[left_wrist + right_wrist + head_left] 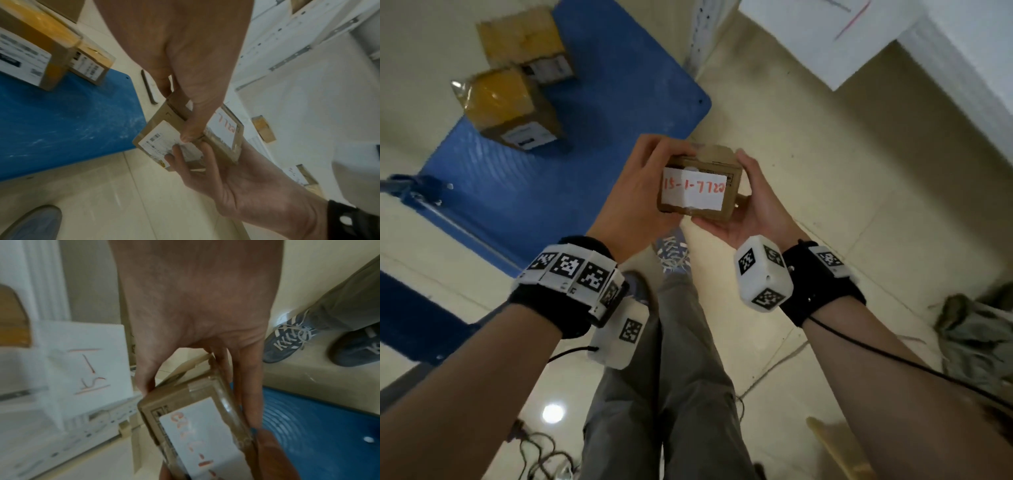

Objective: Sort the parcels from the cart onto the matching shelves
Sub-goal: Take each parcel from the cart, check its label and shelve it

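I hold a small cardboard parcel (700,186) over the floor with both hands. Its white label, facing me, reads 15-1-7722 in red. My left hand (650,171) grips its left end, fingers over the top. My right hand (750,195) cradles the right end and underside. In the left wrist view the parcel (162,136) shows a printed shipping label, with the left hand's thumb (191,129) on it. In the right wrist view the parcel (195,426) lies under my right hand (205,345). Two taped parcels (512,106) (527,41) stay on the blue cart (592,144).
A white shelf unit (962,51) stands ahead on the right, with a paper sign (88,361) marked in red. My shoes (292,340) and legs are below the hands. A grey cloth (976,335) and cables (541,452) lie on the floor.
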`<state>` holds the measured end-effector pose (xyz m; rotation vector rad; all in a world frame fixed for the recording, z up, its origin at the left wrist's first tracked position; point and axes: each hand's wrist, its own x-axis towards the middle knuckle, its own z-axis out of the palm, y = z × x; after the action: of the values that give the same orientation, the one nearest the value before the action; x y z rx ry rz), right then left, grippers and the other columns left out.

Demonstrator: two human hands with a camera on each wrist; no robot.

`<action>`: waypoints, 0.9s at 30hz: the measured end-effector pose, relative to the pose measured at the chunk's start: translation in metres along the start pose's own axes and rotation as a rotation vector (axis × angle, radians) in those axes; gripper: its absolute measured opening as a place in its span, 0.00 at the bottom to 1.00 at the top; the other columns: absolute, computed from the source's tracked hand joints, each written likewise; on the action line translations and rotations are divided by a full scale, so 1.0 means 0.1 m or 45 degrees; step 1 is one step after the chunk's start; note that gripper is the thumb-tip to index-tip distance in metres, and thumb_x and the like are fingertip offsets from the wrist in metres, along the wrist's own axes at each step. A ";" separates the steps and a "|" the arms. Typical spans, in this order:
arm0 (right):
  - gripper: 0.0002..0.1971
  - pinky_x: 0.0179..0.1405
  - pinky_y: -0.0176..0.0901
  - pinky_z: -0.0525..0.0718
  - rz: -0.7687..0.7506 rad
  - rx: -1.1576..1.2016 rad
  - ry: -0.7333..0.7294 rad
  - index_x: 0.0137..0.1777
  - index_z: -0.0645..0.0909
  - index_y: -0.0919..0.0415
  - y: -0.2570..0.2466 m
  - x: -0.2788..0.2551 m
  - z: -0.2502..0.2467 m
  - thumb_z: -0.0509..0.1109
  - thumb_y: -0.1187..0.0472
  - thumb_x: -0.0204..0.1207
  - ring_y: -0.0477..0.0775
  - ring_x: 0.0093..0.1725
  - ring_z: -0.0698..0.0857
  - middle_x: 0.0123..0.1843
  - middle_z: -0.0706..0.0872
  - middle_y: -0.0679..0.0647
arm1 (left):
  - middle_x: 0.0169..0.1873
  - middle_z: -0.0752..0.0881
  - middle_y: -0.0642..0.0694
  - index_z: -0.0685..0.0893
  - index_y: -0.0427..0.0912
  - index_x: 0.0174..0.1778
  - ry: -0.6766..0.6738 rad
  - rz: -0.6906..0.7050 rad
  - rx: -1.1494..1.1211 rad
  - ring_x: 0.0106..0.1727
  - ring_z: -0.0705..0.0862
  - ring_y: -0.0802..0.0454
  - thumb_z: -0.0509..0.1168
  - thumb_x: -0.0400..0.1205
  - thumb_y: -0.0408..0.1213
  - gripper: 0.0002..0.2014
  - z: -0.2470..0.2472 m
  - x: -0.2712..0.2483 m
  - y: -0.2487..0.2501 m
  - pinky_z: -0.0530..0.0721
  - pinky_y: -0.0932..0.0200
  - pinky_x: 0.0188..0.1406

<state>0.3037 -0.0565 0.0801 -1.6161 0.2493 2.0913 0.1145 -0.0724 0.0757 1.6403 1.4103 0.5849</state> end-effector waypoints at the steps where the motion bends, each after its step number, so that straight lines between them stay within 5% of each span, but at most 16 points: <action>1: 0.40 0.46 0.57 0.91 -0.030 0.008 0.006 0.72 0.81 0.65 -0.04 -0.07 -0.05 0.80 0.38 0.68 0.67 0.63 0.89 0.70 0.86 0.66 | 0.65 0.69 0.52 0.76 0.44 0.71 -0.018 0.024 -0.008 0.61 0.73 0.63 0.82 0.68 0.33 0.35 0.02 0.03 0.09 0.72 0.79 0.59; 8: 0.33 0.51 0.59 0.91 -0.261 0.080 0.068 0.70 0.83 0.67 -0.26 -0.69 -0.44 0.77 0.41 0.73 0.67 0.66 0.87 0.69 0.86 0.67 | 0.62 0.72 0.52 0.79 0.45 0.66 -0.138 0.159 -0.089 0.59 0.79 0.62 0.75 0.72 0.56 0.29 0.16 0.26 0.80 0.78 0.74 0.58; 11: 0.32 0.54 0.56 0.90 -0.358 0.102 0.042 0.71 0.83 0.64 -0.37 -0.97 -0.67 0.75 0.40 0.75 0.64 0.67 0.87 0.69 0.87 0.65 | 0.60 0.73 0.52 0.79 0.45 0.63 -0.136 0.227 -0.105 0.60 0.81 0.60 0.71 0.78 0.53 0.23 0.27 0.37 1.13 0.79 0.71 0.59; 15: 0.35 0.54 0.55 0.90 -0.464 0.186 0.036 0.74 0.81 0.63 -0.55 -1.21 -1.00 0.75 0.41 0.72 0.66 0.68 0.86 0.72 0.85 0.66 | 0.62 0.72 0.50 0.77 0.42 0.66 -0.058 0.300 -0.088 0.58 0.75 0.70 0.72 0.80 0.43 0.20 0.49 0.56 1.52 0.73 0.81 0.55; 18: 0.38 0.64 0.58 0.87 -0.557 0.283 -0.018 0.76 0.79 0.65 -0.69 -1.35 -1.21 0.74 0.42 0.71 0.66 0.71 0.84 0.72 0.84 0.67 | 0.69 0.69 0.52 0.70 0.48 0.74 -0.072 0.271 -0.199 0.67 0.76 0.60 0.73 0.79 0.46 0.29 0.70 0.68 1.71 0.82 0.65 0.60; 20: 0.35 0.70 0.60 0.83 -0.636 0.327 -0.034 0.76 0.78 0.66 -0.85 -1.42 -1.35 0.71 0.43 0.75 0.65 0.71 0.84 0.71 0.84 0.68 | 0.73 0.67 0.53 0.66 0.50 0.77 -0.120 0.200 -0.314 0.69 0.77 0.59 0.74 0.78 0.47 0.34 0.87 0.77 1.85 0.84 0.66 0.56; 23: 0.30 0.68 0.57 0.85 -0.718 0.328 -0.043 0.74 0.80 0.65 -1.13 -1.50 -1.50 0.66 0.44 0.80 0.61 0.66 0.87 0.69 0.87 0.66 | 0.75 0.68 0.48 0.64 0.47 0.80 -0.139 0.201 -0.392 0.68 0.78 0.62 0.75 0.78 0.47 0.37 1.08 0.94 2.03 0.84 0.69 0.55; 27: 0.30 0.65 0.59 0.87 -0.745 0.380 0.022 0.74 0.81 0.63 -1.47 -1.48 -1.65 0.71 0.43 0.78 0.60 0.66 0.88 0.67 0.88 0.64 | 0.72 0.71 0.43 0.66 0.42 0.78 -0.063 0.273 -0.323 0.70 0.77 0.54 0.75 0.78 0.48 0.37 1.34 1.29 2.18 0.87 0.54 0.60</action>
<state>0.5430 -0.0376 0.1950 -1.3269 0.0733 1.5161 0.3721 0.0140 0.1668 1.5977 1.0826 0.8062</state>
